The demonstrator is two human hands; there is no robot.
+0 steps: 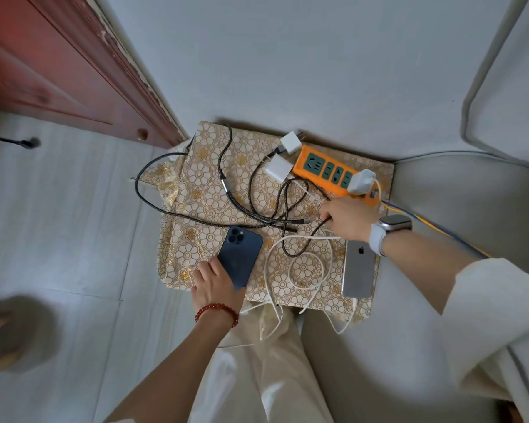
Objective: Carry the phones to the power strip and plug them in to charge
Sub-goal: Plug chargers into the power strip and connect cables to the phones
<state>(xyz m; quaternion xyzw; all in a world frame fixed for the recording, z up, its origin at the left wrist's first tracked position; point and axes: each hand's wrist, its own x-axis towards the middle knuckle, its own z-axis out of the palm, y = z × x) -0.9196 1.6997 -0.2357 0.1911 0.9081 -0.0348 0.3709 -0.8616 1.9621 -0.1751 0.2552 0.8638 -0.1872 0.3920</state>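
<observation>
Gripping the blue phone (240, 257) by its near end, my left hand (217, 285) curls its fingers round the edge, the phone lying back-up on the patterned cloth (205, 190) with its camera cluster at the far end; my right hand (348, 218) pinches a dark braided cable (303, 239) between fingertips, just in front of the orange power strip (333, 175); I see a red bead bracelet (217, 309) on the left wrist and a watch (388, 230) with a pale band on the right; the silver phone (358, 270) lies back-up at the right edge of the cloth, partly under my right wrist, with a white cable (297, 270) running to its near end, though I cannot tell whether it is seated in the port; that white cable loops over the cloth between the two phones; one white charger (361, 180) is plugged into the near end of the strip; two more white chargers (283, 157) lie loose on the cloth just beside its far end; other dark cables (196, 215) trail across the cloth and over its left edge; the strip sits well apart from the blue phone, near the wall (287, 71).
</observation>
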